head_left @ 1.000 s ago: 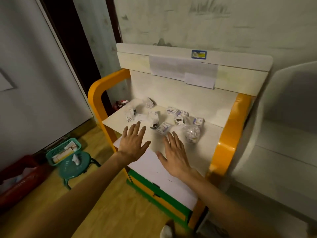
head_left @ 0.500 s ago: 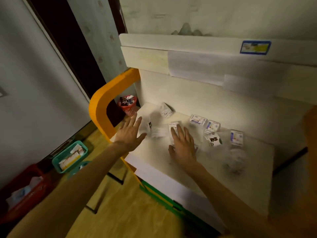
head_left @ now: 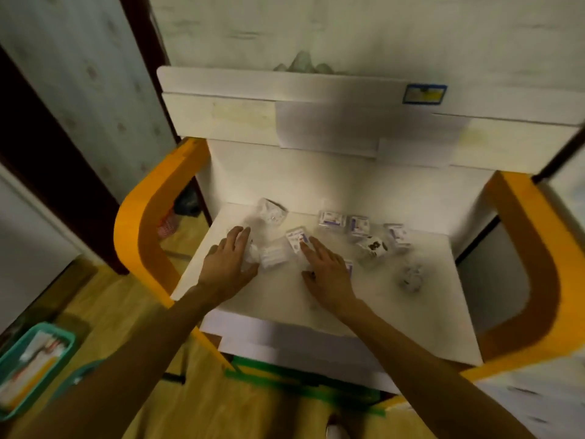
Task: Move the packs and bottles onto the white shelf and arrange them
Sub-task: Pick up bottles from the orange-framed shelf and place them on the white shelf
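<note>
Both hands lie flat, fingers straight, on the white shelf (head_left: 278, 299), gripping nothing.

Left hand (head_left: 228, 264) touches a crumpled clear pack (head_left: 273, 255) near the left edge; right hand (head_left: 326, 271) presses a small box (head_left: 297, 240) mid-shelf. Further boxes (head_left: 359, 225) line the back edge. These look light, stiff and easily pinched by their sides; the wrapped packs are likely slippery.

Whole frame is smeared with motion blur, so the print on the small packs (head_left: 331, 218) near the shelf's back wall can't be read. Blue sticker (head_left: 424, 94) at upper right — just a fuzzy patch. Something white sits under the left hand (head_left: 228, 263), mostly covered. The right hand (head_left: 326, 269) hides part of a pack (head_left: 297, 240) — the teal basket (head_left: 30, 369) is cut off at lower left.
</note>
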### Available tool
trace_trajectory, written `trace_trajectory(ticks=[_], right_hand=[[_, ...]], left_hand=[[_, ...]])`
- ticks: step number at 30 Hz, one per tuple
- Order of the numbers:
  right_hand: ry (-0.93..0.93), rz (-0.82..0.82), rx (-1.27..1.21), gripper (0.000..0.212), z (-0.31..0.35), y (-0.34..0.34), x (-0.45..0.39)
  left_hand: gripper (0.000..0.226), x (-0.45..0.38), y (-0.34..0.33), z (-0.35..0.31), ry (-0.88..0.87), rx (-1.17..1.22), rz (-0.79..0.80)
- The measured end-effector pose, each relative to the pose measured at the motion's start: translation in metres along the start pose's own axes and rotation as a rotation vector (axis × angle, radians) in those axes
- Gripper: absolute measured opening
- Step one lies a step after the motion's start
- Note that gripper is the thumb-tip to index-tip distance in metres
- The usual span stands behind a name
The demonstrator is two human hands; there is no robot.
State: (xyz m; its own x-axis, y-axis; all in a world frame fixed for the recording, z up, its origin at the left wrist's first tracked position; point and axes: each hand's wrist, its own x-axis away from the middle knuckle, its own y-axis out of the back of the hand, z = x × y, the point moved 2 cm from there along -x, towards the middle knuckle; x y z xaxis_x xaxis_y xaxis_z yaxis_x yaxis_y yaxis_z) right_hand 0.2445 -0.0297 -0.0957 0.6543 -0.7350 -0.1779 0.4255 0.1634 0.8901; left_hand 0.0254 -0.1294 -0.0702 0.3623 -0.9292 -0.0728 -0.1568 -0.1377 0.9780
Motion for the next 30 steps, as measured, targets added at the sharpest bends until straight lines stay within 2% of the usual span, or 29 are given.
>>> trace_trajectory(ticks=[4, 8, 11, 14, 21, 26, 30], right_hand=[[-0.052, -0.031, -0.025, 0.076, 0.004, 0.014, 0.004], [-0.173, -0.228, -0.220, 0.077, 0.011, 0.038, 0.029], [-0.220, -0.350, -0.297, 0.070, 0.006, 0.064, 0.060], [-0.256, -0.402, -0.301, 0.068, -0.009, 0.088, 0.097], [-0.272, -0.395, -0.235, 0.070, -0.062, 0.135, 0.213], [-0.351, -0.435, -0.263, 0.066, -0.119, 0.165, 0.313], [-0.442, -0.475, -0.287, 0.061, -0.170, 0.185, 0.402]], left_hand=[[0.080, -0.007, 0.023, -0.013, -0.188, 0.028, -0.150], [0.073, -0.003, 0.043, -0.039, -0.337, 0.071, -0.227], [0.065, 0.008, 0.045, -0.067, -0.390, 0.153, -0.199], [0.058, 0.024, 0.045, -0.106, -0.414, 0.223, -0.158], [0.052, 0.067, 0.027, -0.228, -0.634, 0.297, -0.090], [0.042, 0.118, 0.001, -0.327, -0.741, 0.444, -0.056], [0.036, 0.161, -0.022, -0.411, -0.872, 0.377, 0.020]])
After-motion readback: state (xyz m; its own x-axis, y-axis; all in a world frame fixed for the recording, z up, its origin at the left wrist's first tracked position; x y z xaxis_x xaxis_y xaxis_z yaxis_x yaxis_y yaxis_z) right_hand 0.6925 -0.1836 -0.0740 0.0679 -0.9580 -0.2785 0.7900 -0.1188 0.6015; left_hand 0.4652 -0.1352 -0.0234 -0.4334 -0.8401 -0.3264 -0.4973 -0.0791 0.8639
